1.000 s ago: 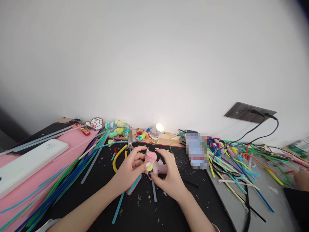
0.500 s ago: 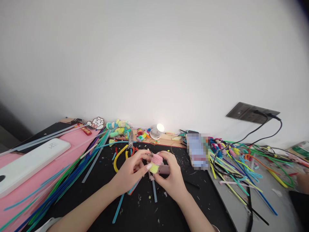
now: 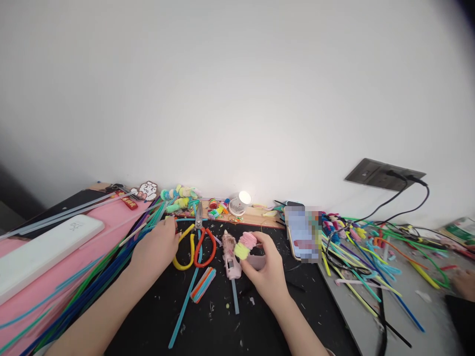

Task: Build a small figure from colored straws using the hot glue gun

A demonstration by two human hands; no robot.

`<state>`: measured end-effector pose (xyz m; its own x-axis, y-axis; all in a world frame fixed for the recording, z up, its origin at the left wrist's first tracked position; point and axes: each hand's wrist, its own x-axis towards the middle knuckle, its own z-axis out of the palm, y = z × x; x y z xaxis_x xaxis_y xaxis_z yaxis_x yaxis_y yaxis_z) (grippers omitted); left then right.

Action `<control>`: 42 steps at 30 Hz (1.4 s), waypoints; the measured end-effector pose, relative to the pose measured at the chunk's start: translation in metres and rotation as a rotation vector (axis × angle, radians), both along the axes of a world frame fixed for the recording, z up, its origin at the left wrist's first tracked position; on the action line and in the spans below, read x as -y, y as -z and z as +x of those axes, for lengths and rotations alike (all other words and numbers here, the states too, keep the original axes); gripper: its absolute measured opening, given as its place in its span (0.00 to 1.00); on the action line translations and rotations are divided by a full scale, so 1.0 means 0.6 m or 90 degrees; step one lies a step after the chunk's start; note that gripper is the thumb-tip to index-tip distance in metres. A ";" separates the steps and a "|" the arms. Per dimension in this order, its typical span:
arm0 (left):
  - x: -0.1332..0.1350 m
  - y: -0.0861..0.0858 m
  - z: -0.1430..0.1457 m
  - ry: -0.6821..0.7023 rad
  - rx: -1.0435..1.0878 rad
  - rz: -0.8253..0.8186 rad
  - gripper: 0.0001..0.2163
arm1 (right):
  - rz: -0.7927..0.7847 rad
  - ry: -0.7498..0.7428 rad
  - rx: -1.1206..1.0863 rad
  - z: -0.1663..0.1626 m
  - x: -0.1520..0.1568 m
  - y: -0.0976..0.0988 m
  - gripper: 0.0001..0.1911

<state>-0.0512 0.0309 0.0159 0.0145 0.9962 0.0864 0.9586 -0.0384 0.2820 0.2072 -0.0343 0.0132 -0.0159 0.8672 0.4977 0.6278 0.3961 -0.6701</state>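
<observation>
My right hand [image 3: 267, 269] is closed on a small fuzzy pink-and-yellow pipe-cleaner piece [image 3: 245, 245], held between thumb and fingers. Just left of it lies a pink glue gun [image 3: 230, 259], a pale glue stick [image 3: 235, 296] poking from its back end. My left hand [image 3: 158, 244] reaches over the far left of the black mat, beside the scissors [image 3: 199, 220] with one yellow and one red handle loop. Its fingers curl down and are mostly hidden, near the small yellow-green fuzzy pieces [image 3: 178, 203]. A short striped bundle [image 3: 203, 285] sits below the scissors.
Long pipe cleaners [image 3: 96, 277] and a white power strip [image 3: 48, 252] lie on the left. A lit lamp [image 3: 240, 202] stands by the wall. A phone [image 3: 300, 230] leans at right, near loose pipe cleaners and cords. Another person's hand [image 3: 463, 284] shows at the right edge.
My left hand has let go of the pink-and-yellow piece and moved left and away from me. My right hand keeps the piece. The glue gun and scissor handles are now uncovered.
</observation>
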 end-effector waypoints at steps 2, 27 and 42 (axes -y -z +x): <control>-0.004 0.005 -0.008 -0.007 -0.018 -0.012 0.09 | 0.005 0.001 -0.001 0.000 0.000 -0.001 0.23; 0.019 -0.011 0.061 0.083 0.799 -0.177 0.14 | -0.016 -0.025 -0.010 -0.006 0.000 0.002 0.24; 0.063 -0.020 0.098 0.298 0.842 -0.351 0.10 | 0.007 -0.069 0.012 -0.014 0.004 -0.002 0.24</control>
